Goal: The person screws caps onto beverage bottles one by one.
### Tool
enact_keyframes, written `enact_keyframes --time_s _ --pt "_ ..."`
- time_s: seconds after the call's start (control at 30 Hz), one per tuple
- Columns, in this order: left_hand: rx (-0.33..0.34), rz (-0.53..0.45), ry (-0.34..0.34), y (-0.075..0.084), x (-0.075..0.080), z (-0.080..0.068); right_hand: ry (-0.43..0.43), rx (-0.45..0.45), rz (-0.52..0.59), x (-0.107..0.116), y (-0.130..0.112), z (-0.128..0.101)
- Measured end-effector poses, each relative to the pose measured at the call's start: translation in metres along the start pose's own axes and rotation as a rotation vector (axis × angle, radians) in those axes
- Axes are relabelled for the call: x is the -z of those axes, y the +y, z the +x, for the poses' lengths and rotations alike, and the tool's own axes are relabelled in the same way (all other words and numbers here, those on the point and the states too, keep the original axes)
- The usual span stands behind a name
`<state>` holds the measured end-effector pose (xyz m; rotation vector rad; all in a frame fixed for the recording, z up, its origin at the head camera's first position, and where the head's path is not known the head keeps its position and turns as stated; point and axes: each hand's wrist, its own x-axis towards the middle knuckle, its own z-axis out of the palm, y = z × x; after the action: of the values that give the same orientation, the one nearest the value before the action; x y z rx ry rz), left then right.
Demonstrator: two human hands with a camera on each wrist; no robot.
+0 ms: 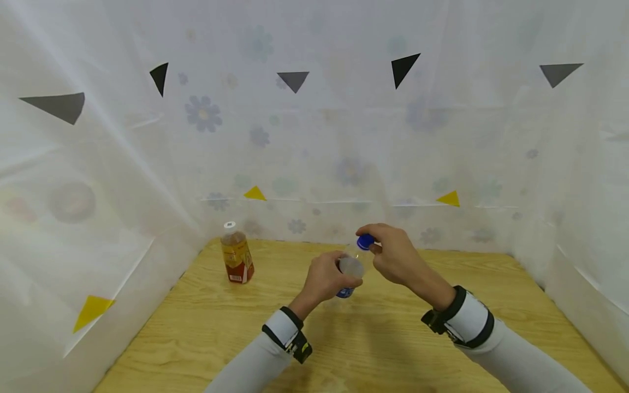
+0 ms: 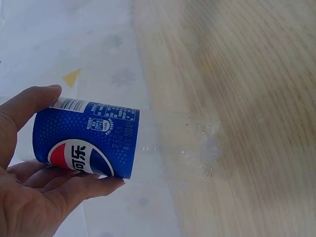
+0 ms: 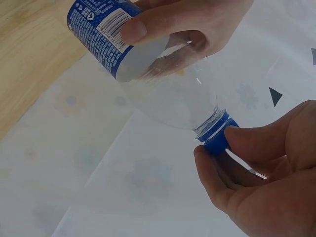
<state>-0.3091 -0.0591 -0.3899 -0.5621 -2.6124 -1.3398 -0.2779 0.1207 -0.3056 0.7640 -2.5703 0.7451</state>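
Note:
A clear plastic bottle with a blue Pepsi label is held above the wooden table, tilted. My left hand grips its body around the label. My right hand pinches the blue cap between thumb and fingers; in the right wrist view the blue cap sits on the neck. The bottle looks empty, with droplets inside near its base.
A tea bottle with a white cap and amber liquid stands at the table's back left. White translucent sheets with flower prints and triangle markers wall the table on three sides.

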Motion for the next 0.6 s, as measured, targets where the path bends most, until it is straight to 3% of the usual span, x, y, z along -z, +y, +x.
enact_keyframes --time_s 0.6 --pt "0.001 -0.002 0.001 -0.0008 0.0003 -0.0004 0.075 -0.078 -0.038 -0.0041 0.0054 0.0040"
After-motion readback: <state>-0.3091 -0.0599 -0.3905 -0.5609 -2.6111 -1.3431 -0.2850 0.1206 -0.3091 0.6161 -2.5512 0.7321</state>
